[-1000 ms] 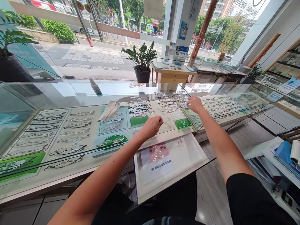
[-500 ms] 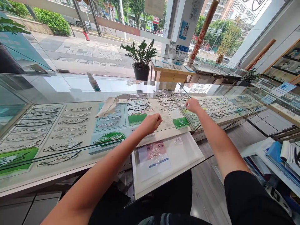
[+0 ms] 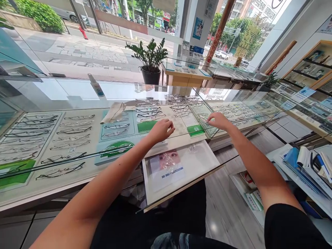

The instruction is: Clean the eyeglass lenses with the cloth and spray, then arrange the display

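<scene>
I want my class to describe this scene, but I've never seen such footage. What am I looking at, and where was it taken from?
There is no machine: a person works bare-handed, seen from a camera worn on the head, looking forward and down. A bottle and a cloth lie or stand on a glass showcase; rows of eyeglasses show through it. A drawer stands pulled out. The left hand, thumb and fingers apart, holds nothing visible. The right hand has something thin at its fingertips, too small to identify.
</scene>
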